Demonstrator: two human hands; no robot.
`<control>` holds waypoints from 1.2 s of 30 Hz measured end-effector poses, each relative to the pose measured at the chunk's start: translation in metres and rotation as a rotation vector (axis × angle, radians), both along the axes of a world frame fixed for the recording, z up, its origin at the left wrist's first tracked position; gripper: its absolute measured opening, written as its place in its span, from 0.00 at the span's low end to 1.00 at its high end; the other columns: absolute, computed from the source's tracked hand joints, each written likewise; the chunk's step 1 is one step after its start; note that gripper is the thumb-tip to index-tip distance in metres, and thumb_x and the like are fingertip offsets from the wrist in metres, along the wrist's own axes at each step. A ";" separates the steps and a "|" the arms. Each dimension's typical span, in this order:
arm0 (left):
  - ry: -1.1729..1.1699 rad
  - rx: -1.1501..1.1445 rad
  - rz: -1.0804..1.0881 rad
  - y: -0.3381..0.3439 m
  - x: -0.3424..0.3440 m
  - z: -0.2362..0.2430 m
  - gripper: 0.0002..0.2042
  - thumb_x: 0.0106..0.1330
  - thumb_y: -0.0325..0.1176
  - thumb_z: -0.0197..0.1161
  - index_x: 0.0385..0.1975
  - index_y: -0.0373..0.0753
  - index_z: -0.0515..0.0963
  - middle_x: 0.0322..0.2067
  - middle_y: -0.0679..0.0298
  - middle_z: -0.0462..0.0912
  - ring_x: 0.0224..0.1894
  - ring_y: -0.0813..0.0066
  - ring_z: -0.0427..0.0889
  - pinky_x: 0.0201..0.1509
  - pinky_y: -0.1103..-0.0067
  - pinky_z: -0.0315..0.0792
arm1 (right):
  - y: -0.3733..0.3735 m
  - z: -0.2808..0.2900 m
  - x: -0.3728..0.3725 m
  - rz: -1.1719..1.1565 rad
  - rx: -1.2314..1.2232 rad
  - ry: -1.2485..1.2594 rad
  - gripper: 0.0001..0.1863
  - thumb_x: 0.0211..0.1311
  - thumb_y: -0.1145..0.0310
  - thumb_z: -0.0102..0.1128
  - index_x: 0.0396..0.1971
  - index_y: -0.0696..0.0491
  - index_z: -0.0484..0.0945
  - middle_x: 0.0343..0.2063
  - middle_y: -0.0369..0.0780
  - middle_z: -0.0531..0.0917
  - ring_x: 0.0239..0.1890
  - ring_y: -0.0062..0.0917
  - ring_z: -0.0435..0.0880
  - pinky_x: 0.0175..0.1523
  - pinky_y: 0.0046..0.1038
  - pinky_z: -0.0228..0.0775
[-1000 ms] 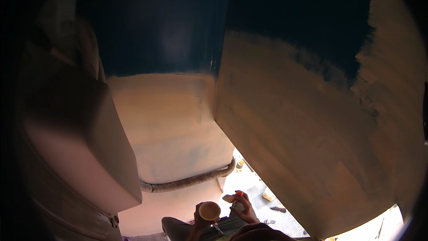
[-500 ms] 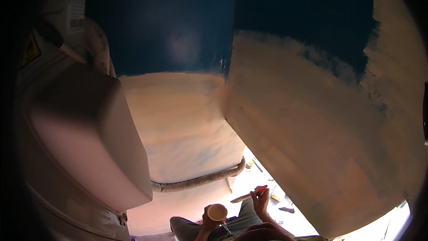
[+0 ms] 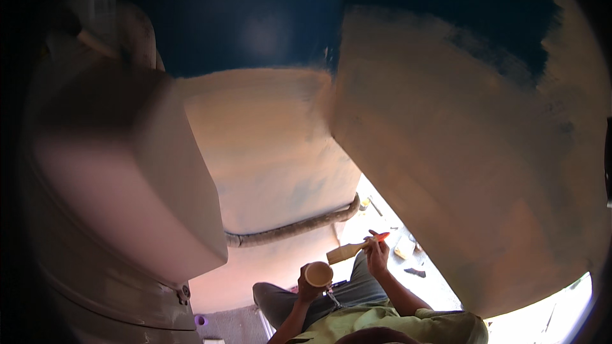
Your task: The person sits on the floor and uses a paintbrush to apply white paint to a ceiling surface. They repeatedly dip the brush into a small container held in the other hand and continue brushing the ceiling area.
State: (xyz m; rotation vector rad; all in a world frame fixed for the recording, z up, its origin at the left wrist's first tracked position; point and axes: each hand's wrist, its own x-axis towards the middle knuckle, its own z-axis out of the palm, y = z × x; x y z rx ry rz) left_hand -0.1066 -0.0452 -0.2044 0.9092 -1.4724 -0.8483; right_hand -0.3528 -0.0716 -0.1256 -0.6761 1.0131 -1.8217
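My left hand [image 3: 306, 288] is wrapped round a cup [image 3: 319, 274] with a pale tan inside, its round opening facing up. In my right hand [image 3: 377, 258] I grip a paintbrush [image 3: 344, 253] by its orange-tipped handle. The broad, tan-coated bristle end points left and lies just above and right of the cup, apart from it. Ahead stands a wall [image 3: 274, 134], dark blue above and streaky tan paint below. A second panel [image 3: 446, 153] on the right carries the same two colours, with a ragged border between them. Finger details are small.
A large pale casing [image 3: 127, 185] fills the left side. A grey pipe [image 3: 299, 229] runs low along the wall. Beyond the right panel's lower edge, bright floor [image 3: 382, 216] holds a yellowish block [image 3: 404, 246] and a dark scrap [image 3: 415, 272]. A purple ring-shaped thing [image 3: 201, 320] lies lower left.
The view has tilted down, so walls, pipe and hands sit higher in the picture. The paintbrush has turned and now shows its broad side. Both hands keep their hold.
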 end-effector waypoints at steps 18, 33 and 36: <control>-0.116 -0.030 0.037 0.002 0.001 0.017 0.40 0.44 0.38 0.86 0.56 0.35 0.70 0.48 0.56 0.82 0.48 0.64 0.85 0.52 0.69 0.80 | 0.014 -0.071 0.013 0.249 0.206 -0.664 0.09 0.74 0.53 0.54 0.41 0.41 0.78 0.42 0.34 0.84 0.37 0.24 0.82 0.57 0.41 0.73; -0.090 0.028 0.007 0.000 0.002 0.011 0.40 0.43 0.37 0.85 0.58 0.34 0.70 0.53 0.52 0.78 0.53 0.58 0.82 0.56 0.65 0.78 | 0.010 -0.058 0.025 0.134 0.333 -0.737 0.09 0.73 0.69 0.57 0.45 0.59 0.75 0.34 0.35 0.79 0.35 0.16 0.80 0.61 0.30 0.78; -0.160 -0.018 0.021 -0.003 -0.002 0.018 0.40 0.44 0.37 0.85 0.58 0.35 0.70 0.52 0.52 0.78 0.53 0.57 0.82 0.55 0.66 0.79 | 0.013 -0.085 0.009 0.437 0.166 -0.955 0.15 0.73 0.67 0.56 0.50 0.63 0.74 0.40 0.42 0.83 0.37 0.21 0.85 0.53 0.22 0.84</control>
